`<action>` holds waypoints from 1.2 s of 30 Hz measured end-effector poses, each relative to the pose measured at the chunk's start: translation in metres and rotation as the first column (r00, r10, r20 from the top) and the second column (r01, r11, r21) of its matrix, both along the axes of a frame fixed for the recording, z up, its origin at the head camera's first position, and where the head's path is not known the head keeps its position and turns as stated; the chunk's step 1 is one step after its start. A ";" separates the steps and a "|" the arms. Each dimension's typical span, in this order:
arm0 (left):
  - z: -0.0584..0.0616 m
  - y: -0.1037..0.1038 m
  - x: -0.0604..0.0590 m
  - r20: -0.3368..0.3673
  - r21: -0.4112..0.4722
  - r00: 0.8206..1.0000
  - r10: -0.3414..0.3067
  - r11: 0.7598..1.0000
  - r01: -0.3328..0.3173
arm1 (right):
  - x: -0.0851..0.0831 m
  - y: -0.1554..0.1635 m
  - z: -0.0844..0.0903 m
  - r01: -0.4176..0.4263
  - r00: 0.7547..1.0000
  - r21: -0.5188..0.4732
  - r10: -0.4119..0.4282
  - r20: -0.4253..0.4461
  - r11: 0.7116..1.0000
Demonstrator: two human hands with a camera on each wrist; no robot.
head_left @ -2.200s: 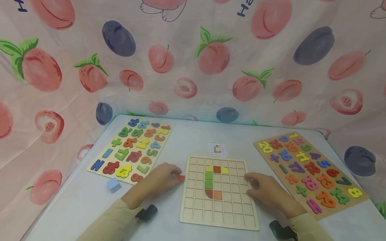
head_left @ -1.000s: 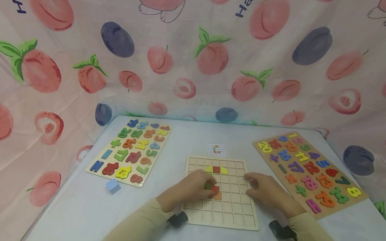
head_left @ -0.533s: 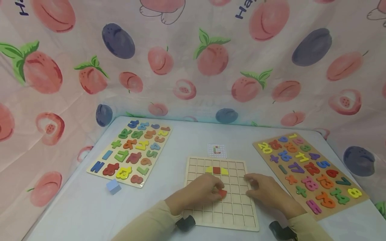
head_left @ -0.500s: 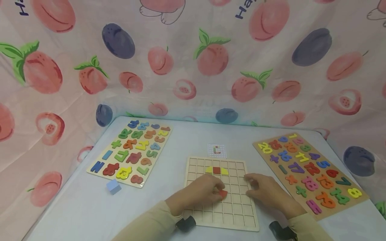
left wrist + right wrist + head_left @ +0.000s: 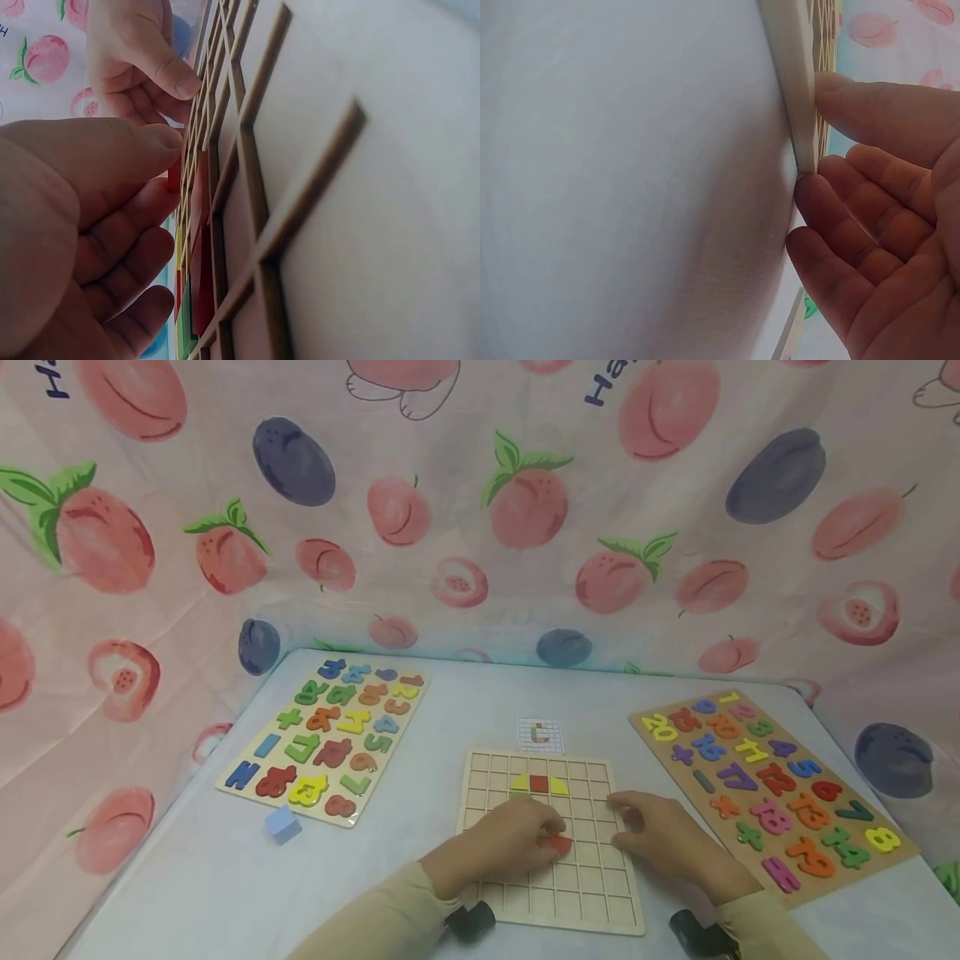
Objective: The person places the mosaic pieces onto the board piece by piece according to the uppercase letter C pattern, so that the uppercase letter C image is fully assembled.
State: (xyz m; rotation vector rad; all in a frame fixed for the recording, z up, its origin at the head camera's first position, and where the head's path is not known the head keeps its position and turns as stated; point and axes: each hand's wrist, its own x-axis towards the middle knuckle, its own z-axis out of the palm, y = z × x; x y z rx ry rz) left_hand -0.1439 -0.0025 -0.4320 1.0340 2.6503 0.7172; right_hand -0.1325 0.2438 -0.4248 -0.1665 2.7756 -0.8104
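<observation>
My left hand (image 5: 517,837) is over the middle of the wooden grid board (image 5: 600,902), pinching a small red tile (image 5: 560,845) between thumb and fingertips. In the left wrist view that red tile (image 5: 175,172) is right at the board's surface. Near the top of the grid lie a red square tile (image 5: 538,784) and two yellow tiles (image 5: 558,786) flanking it. A green tile (image 5: 185,322) and a dark red tile (image 5: 202,281) show in the left wrist view; from the head, my hand mostly covers them. My right hand (image 5: 663,835) holds the board's right edge, thumb on top, fingers at its side.
Behind the board lies a small printed pattern card (image 5: 539,736). Number puzzle boards sit at left (image 5: 405,727) and right (image 5: 712,760). A light blue block (image 5: 282,825) stands near the left puzzle. A fruit-print curtain (image 5: 465,460) hangs behind the white table (image 5: 187,877).
My left hand has carried the red tile from left of the board over the grid, then slightly further right. The right hand has stayed at the board's edge.
</observation>
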 end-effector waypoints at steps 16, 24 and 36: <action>-0.001 0.004 0.000 0.004 -0.015 1.000 0.003 1.000 -0.003 | 0.001 0.000 0.001 -0.025 0.999 0.001 0.025 -0.036 1.000; -0.002 0.005 -0.001 -0.013 -0.016 1.000 0.004 1.000 -0.004 | 0.001 -0.001 0.002 -0.023 0.999 0.010 0.023 -0.036 1.000; -0.002 0.007 0.000 0.000 -0.013 1.000 0.026 1.000 -0.026 | 0.001 -0.001 0.001 -0.023 0.999 0.018 0.024 -0.032 1.000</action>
